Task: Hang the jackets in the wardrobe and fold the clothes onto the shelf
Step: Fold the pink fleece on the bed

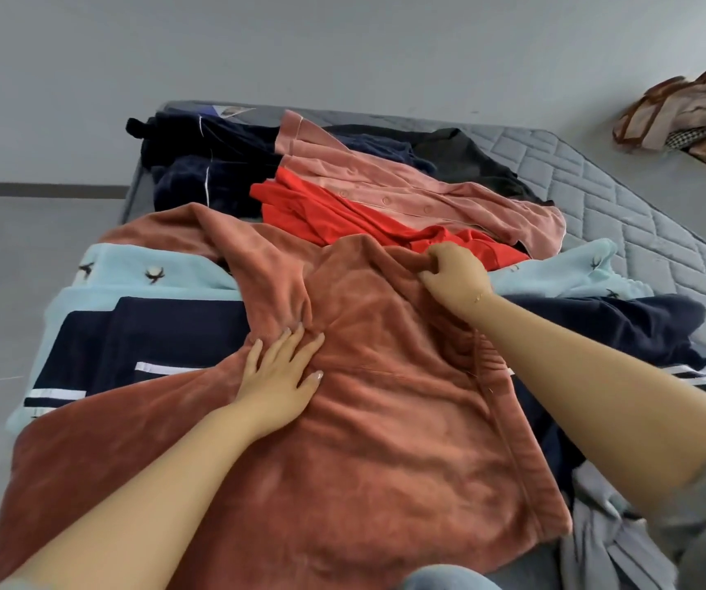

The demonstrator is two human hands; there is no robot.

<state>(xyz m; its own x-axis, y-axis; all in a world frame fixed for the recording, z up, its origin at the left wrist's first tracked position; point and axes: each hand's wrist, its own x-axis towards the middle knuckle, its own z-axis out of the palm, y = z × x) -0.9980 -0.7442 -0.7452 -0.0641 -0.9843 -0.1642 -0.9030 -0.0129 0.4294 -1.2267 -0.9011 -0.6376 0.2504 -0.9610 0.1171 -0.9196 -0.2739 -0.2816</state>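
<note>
A rust-brown fleece garment (385,419) is spread flat across the near end of a grey quilted mattress (623,193), over other clothes. The left hand (285,368) is laid palm-down on the fleece at its left-centre, fingers straight and slightly spread, pressing the fabric. The right hand (455,272) is seen at the far right edge of the same garment, fingers curled round a bunched fold of it.

Under the fleece on the left, a light-blue fleece piece with small dark motifs (129,270) and a navy garment with white stripes (163,338) are noted. A second navy garment with white stripes (623,330) lies to the right, under the right forearm. Farther back, a bright red shirt (321,210) is partly overlapped by a dusty-pink buttoned top (419,185). Dark navy and black clothes (198,163) are heaped at the far left of the mattress. A crumpled grey cloth (606,542) is seen at near right. A beige and brown bag (683,108) rests at far right.
</note>
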